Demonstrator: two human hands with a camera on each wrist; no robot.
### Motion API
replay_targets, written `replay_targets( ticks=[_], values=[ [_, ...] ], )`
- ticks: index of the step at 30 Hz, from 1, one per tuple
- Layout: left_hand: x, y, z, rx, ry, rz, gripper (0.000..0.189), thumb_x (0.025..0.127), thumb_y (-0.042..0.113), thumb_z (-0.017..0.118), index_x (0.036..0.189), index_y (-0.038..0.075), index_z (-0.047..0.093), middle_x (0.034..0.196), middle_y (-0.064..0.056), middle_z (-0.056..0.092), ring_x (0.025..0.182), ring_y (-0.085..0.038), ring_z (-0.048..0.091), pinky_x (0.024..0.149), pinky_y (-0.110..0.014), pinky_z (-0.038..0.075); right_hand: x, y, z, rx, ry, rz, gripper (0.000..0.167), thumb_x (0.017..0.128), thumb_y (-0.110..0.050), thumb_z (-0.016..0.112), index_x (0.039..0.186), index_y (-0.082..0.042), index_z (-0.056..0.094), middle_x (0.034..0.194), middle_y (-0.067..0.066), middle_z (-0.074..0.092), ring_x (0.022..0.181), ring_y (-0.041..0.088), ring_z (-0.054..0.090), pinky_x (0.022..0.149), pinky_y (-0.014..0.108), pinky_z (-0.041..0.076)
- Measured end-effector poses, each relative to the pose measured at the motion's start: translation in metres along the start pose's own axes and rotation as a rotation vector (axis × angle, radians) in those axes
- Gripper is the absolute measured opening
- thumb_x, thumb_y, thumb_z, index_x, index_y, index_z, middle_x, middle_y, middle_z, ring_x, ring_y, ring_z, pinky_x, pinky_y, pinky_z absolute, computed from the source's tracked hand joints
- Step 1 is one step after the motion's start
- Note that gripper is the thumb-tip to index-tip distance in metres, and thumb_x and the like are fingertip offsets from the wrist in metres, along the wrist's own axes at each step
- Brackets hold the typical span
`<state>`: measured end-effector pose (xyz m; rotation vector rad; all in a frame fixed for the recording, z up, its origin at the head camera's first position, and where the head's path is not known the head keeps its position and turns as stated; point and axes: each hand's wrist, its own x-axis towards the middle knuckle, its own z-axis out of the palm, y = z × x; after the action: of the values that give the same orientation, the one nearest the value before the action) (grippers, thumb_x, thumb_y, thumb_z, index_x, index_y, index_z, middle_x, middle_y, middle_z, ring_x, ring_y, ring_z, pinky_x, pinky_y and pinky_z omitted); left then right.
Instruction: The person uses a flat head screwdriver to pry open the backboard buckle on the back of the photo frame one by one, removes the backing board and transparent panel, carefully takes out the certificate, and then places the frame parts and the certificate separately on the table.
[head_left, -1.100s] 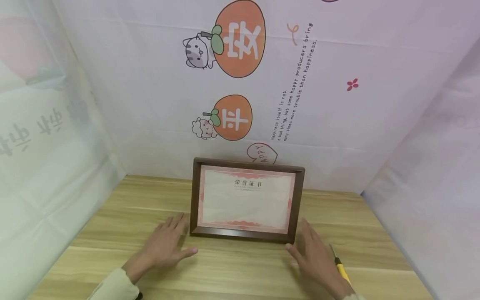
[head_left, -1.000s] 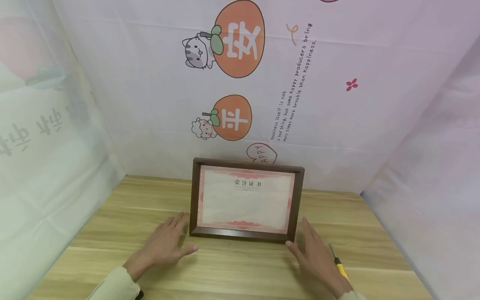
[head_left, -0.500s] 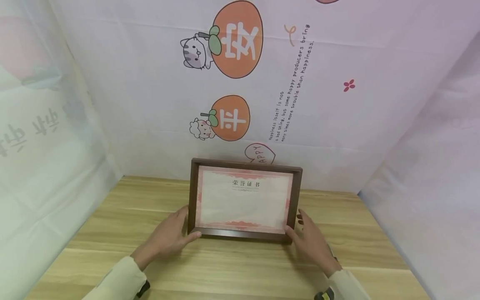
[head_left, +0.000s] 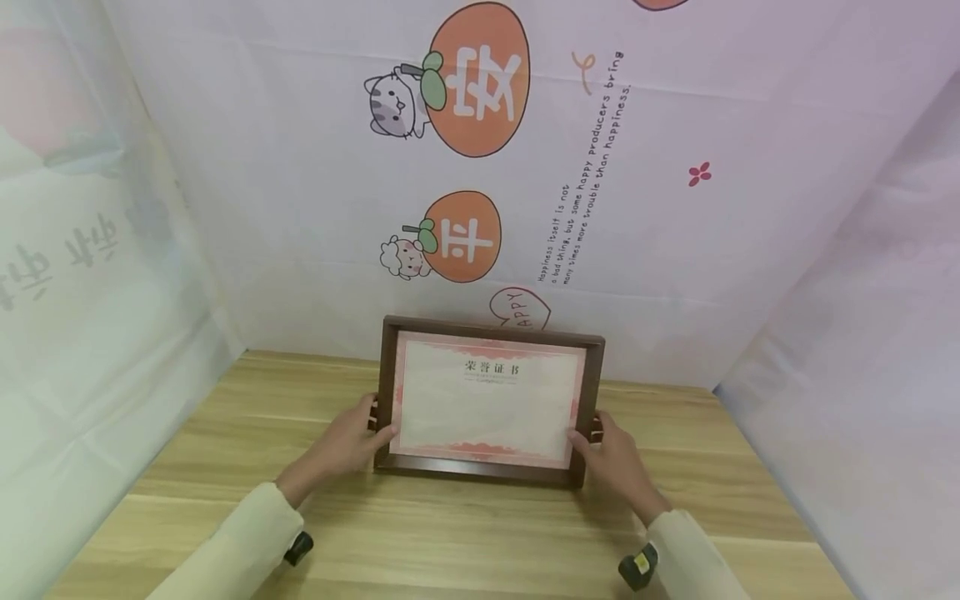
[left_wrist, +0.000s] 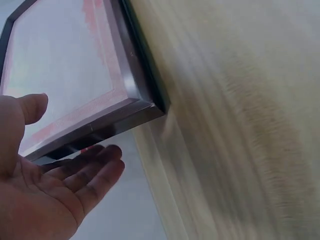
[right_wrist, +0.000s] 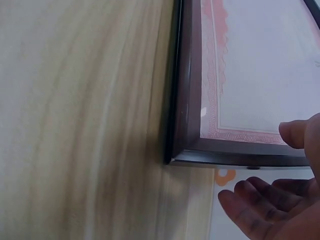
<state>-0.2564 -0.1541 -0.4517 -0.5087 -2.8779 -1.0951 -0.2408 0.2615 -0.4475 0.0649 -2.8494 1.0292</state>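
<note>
A dark brown picture frame stands on the wooden table, leaning back toward the wall, with a pink-bordered certificate inside. My left hand is at its left side and my right hand at its right side. Each thumb lies in front of a frame edge, while the other fingers reach past the side toward the back. The left wrist view shows the fingers loosely bent, with a gap to the frame's edge. Similarly, in the right wrist view the fingers are apart from the edge. Some fingertips are hidden behind the frame in the head view.
The wood-grain table extends around the frame. A printed white cloth wall rises directly behind, with more white cloth on the left and right sides. Each sleeve has a small dark device at the wrist.
Both hands have come in from the table beside the frame and moved up along its sides, thumbs now in front. The yellow-handled screwdriver is no longer visible. The frame has stayed in place.
</note>
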Motion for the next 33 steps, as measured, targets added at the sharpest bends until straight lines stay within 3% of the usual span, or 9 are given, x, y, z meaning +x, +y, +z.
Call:
replay_targets(
  ticks=[4, 8, 23, 33],
  values=[
    [0.009, 0.002, -0.005, -0.054, 0.015, -0.016, 0.053, 0.099, 0.025, 0.058, 0.137, -0.007, 0.040, 0.119, -0.021, 0.063, 0.106, -0.031, 0.065, 0.082, -0.038, 0.061, 0.006, 0.001, -0.002, -0.017, 0.011, -0.010, 0.052, 0.099, -0.029, 0.058, 0.134, 0.007, 0.045, 0.121, 0.026, 0.062, 0.108, 0.036, 0.063, 0.085, 0.043, 0.059],
    [0.014, 0.005, -0.008, -0.073, 0.042, -0.037, 0.043, 0.099, 0.019, 0.058, 0.130, -0.006, 0.045, 0.112, -0.019, 0.064, 0.101, -0.030, 0.065, 0.079, -0.036, 0.061, 0.011, 0.000, -0.003, -0.003, 0.012, -0.030, 0.044, 0.098, -0.023, 0.060, 0.128, 0.006, 0.049, 0.116, 0.023, 0.065, 0.103, 0.033, 0.064, 0.080, 0.040, 0.060],
    [0.019, 0.004, -0.009, -0.080, 0.080, -0.022, 0.026, 0.098, 0.014, 0.059, 0.116, -0.003, 0.052, 0.102, -0.015, 0.064, 0.096, -0.028, 0.066, 0.077, -0.034, 0.060, 0.010, -0.002, -0.004, 0.009, 0.041, -0.060, 0.037, 0.096, -0.016, 0.062, 0.124, 0.005, 0.051, 0.110, 0.021, 0.066, 0.101, 0.035, 0.065, 0.081, 0.042, 0.060],
    [0.018, 0.004, -0.010, -0.085, 0.129, 0.014, 0.026, 0.096, 0.011, 0.062, 0.115, -0.005, 0.053, 0.103, -0.018, 0.065, 0.097, -0.034, 0.067, 0.078, -0.037, 0.061, 0.009, -0.003, -0.001, 0.006, 0.107, -0.089, 0.041, 0.096, -0.017, 0.063, 0.127, 0.005, 0.048, 0.112, 0.023, 0.066, 0.105, 0.038, 0.064, 0.090, 0.052, 0.054]
  ],
)
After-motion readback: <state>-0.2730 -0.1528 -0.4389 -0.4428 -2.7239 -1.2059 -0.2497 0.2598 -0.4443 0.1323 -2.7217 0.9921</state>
